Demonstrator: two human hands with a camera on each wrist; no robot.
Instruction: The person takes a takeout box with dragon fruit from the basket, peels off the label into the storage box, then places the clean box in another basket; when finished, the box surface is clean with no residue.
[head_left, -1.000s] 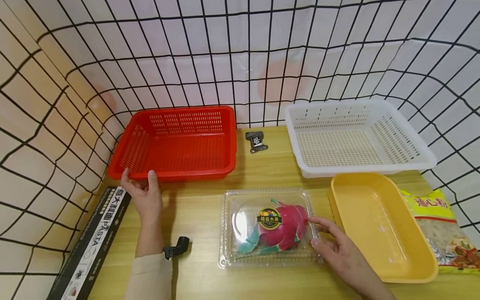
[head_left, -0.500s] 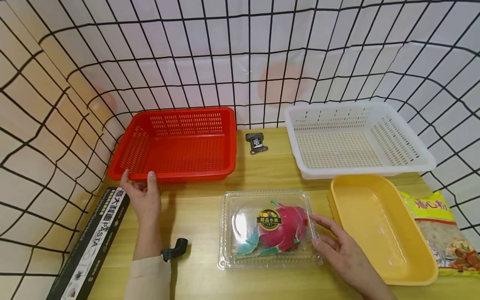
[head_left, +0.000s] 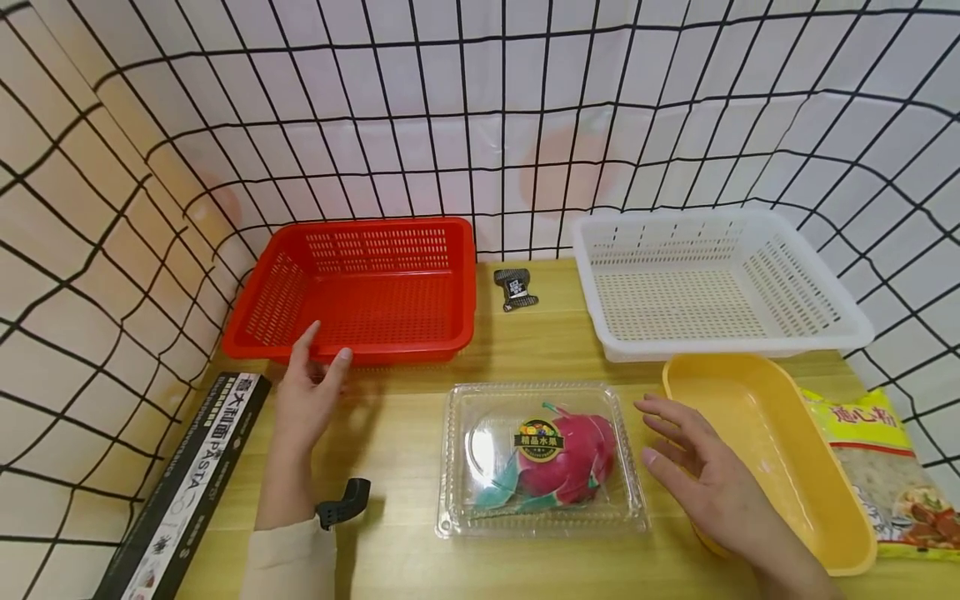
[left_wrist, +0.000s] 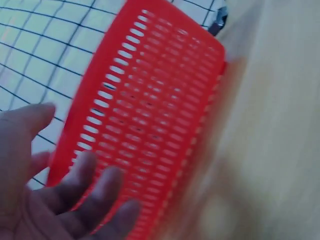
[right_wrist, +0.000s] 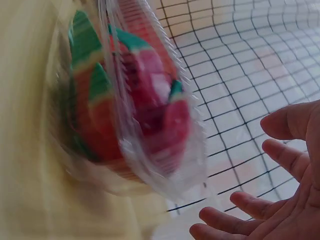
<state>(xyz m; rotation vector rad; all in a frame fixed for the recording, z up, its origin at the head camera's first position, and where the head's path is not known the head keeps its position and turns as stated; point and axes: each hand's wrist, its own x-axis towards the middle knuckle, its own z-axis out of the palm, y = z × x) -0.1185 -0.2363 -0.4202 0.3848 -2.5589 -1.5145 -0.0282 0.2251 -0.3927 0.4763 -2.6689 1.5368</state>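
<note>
My left hand (head_left: pixel 311 392) is at the front rim of the red basket (head_left: pixel 378 308), its thumb and fingers spread apart. In the left wrist view the loose fingers (left_wrist: pixel 82 182) lie beside the basket's slotted wall and hold nothing; whether they touch it I cannot tell. My right hand (head_left: pixel 701 462) hovers just right of a clear plastic box (head_left: pixel 480 417), fingers relaxed and parted from it. Inside the lidded box lies a pink dragon fruit (head_left: pixel 577 458) with green tips, partly under a round label. A gap shows between right hand and box in the right wrist view.
A yellow tray (head_left: pixel 750 433) sits partly behind the right hand, beside a bag of pasta (head_left: pixel 873 450). The white basket (head_left: pixel 667 308) stands behind. At left lies a black pasta box (head_left: pixel 191 483). A small black object (head_left: pixel 515 288) lies between the baskets, and wire mesh (head_left: pixel 502 125) encloses the table.
My right hand has let go of the clear box and drawn back to the right. The left hand has come away from its hold on the red basket's rim and shifted right.
</note>
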